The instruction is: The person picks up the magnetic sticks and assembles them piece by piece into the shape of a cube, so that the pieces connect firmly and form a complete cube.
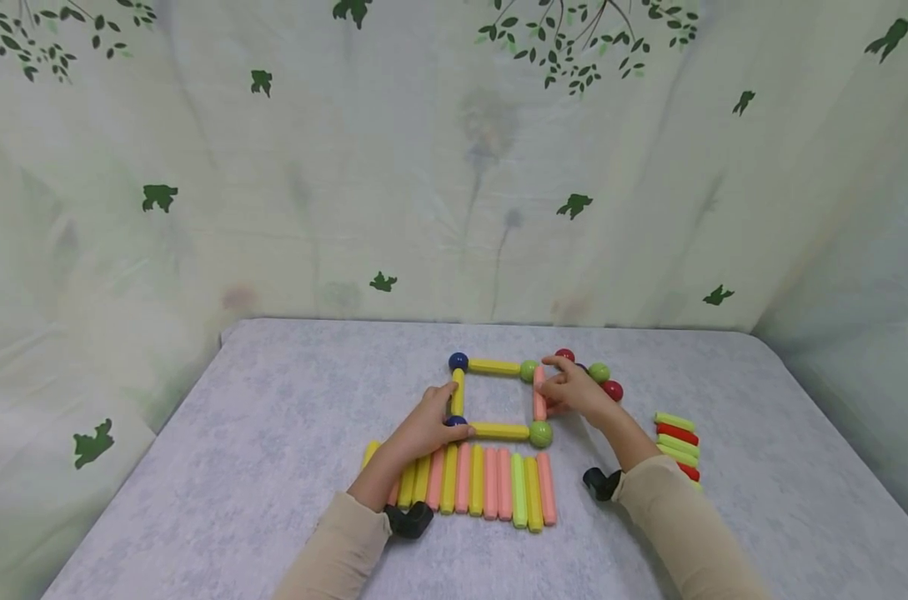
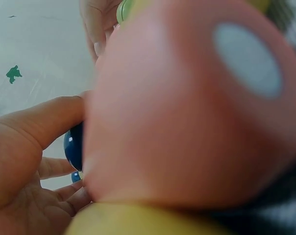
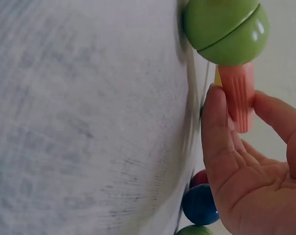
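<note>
Yellow rods and balls form a four-sided frame on the table, with a pink rod (image 1: 539, 403) as its right side. My right hand (image 1: 579, 393) pinches that pink rod between thumb and fingers; in the right wrist view the rod meets a green ball (image 3: 229, 32). The upper green ball (image 1: 528, 371) touches its far end. At the near left corner, my left hand (image 1: 422, 423) holds a blue ball (image 1: 456, 421), thumb on one side and fingers on the other. A second blue ball (image 1: 458, 362) marks the far left corner. The near yellow rod (image 1: 501, 431) runs rightward.
A row of pink, yellow and green rods (image 1: 491, 483) lies before the frame, partly under my left arm. Spare balls, among them a red ball (image 1: 612, 390), sit behind my right hand. Short green and red rods (image 1: 677, 434) lie at right. A patterned curtain (image 1: 423, 167) hangs behind.
</note>
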Action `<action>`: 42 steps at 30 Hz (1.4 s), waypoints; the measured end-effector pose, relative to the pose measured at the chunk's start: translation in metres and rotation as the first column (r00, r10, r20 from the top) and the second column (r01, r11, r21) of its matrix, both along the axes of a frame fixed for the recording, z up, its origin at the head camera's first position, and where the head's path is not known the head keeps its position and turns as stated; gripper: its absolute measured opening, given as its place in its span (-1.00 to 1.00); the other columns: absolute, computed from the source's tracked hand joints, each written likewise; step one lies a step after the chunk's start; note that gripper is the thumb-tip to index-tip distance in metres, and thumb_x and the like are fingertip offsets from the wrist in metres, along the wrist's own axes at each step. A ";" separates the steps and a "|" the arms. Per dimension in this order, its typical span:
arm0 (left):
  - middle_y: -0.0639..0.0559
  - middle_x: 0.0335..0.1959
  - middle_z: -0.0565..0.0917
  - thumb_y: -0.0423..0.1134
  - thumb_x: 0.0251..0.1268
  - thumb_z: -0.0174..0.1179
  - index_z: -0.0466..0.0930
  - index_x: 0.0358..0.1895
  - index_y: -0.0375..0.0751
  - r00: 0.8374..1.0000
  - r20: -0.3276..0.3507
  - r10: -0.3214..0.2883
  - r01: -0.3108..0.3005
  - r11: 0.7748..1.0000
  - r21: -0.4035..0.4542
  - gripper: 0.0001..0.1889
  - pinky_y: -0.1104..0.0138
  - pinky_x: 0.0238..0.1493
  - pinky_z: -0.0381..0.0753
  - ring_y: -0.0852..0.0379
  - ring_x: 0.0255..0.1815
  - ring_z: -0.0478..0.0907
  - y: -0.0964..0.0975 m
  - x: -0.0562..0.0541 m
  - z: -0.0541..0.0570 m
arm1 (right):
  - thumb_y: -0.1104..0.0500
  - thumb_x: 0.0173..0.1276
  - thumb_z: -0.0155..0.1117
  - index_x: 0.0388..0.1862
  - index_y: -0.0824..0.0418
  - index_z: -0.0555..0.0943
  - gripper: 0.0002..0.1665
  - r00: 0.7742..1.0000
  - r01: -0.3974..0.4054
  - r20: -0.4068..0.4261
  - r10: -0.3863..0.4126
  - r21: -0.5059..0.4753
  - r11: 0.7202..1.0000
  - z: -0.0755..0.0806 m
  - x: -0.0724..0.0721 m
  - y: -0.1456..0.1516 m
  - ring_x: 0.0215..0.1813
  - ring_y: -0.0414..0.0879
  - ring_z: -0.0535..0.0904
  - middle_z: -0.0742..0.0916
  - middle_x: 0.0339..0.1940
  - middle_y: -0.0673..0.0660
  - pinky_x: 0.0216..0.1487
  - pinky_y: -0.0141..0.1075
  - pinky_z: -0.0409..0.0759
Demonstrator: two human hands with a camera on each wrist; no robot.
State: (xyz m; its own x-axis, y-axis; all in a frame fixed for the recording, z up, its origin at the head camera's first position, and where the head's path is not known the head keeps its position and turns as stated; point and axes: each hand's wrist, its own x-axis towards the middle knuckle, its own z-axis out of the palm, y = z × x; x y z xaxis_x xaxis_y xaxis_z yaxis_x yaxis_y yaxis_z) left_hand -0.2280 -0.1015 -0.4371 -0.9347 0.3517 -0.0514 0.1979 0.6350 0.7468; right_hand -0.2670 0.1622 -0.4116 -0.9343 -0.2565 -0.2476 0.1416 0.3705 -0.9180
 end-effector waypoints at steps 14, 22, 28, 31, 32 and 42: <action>-0.21 0.20 0.18 0.00 0.03 0.29 -0.07 0.40 -0.20 0.997 0.073 -0.034 0.034 0.999 0.000 -0.07 0.28 -0.23 0.36 0.09 -0.27 0.33 -0.006 -0.002 0.004 | 0.26 0.26 0.17 0.40 0.13 0.00 -0.19 0.997 -0.029 0.071 0.030 -0.015 0.999 -0.012 -0.016 -0.002 -0.44 -0.06 0.54 0.62 -0.38 0.18 -0.32 -0.22 0.57; -0.18 0.09 0.33 -0.10 0.14 0.23 0.05 0.35 -0.29 0.999 0.036 -0.005 0.006 1.000 -0.013 -0.23 0.22 -0.19 0.41 0.06 -0.20 0.38 -0.004 -0.001 0.005 | 0.23 0.28 0.16 0.40 0.14 0.01 -0.20 0.999 0.010 0.039 -0.010 -0.003 1.000 -0.014 -0.018 -0.002 -0.43 -0.09 0.54 0.61 -0.33 0.21 -0.30 -0.26 0.56; -0.15 0.15 0.30 -0.08 0.14 0.22 0.07 0.35 -0.24 0.999 0.044 0.023 -0.022 1.000 -0.022 -0.24 0.21 -0.15 0.43 0.05 -0.12 0.38 -0.004 0.000 0.011 | 0.22 0.28 0.15 0.40 0.22 0.00 -0.20 0.999 0.010 -0.047 -0.009 0.027 1.000 -0.008 -0.014 0.001 -0.29 0.00 0.57 0.55 -0.17 0.29 -0.21 -0.18 0.55; -0.08 0.20 0.27 -0.04 0.14 0.21 0.10 0.35 -0.16 0.998 0.041 0.042 -0.041 0.999 -0.011 -0.26 0.23 -0.18 0.47 0.06 -0.08 0.39 -0.008 0.002 0.020 | 0.18 0.29 0.15 0.38 0.23 0.04 -0.24 0.987 -0.007 -0.157 0.016 0.058 0.998 -0.001 -0.004 0.010 -0.15 0.07 0.54 0.52 -0.09 0.30 -0.13 -0.13 0.52; -0.06 0.21 0.26 -0.04 0.14 0.21 0.10 0.34 -0.15 0.999 0.028 0.045 -0.045 0.999 -0.004 -0.27 0.22 -0.17 0.48 0.06 -0.05 0.39 -0.010 0.004 0.023 | 0.16 0.29 0.16 0.37 0.21 0.07 -0.25 0.981 -0.006 -0.192 0.018 0.064 0.998 0.002 0.001 0.014 -0.12 0.09 0.52 0.52 -0.08 0.29 -0.10 -0.12 0.51; -0.11 0.16 0.32 -0.19 0.17 0.20 0.24 0.24 -0.21 0.973 -0.212 0.086 -0.095 0.995 -0.032 -0.42 0.11 -0.04 0.42 -0.04 0.02 0.37 -0.060 0.040 0.037 | 0.09 0.22 0.24 0.28 0.16 0.23 -0.32 0.894 0.051 -0.439 0.093 0.304 0.951 0.024 0.088 0.075 -0.02 0.12 0.49 0.57 -0.04 0.24 -0.08 -0.02 0.48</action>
State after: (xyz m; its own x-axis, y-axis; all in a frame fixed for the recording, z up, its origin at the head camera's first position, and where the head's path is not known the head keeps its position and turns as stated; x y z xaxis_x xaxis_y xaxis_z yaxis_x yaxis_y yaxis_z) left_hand -0.1876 -0.1617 -0.3997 -0.9539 0.2671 0.1366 0.2879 0.6872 0.6670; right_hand -0.1792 0.2367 -0.3880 -0.9584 -0.2578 0.1224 -0.2637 0.6358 -0.7254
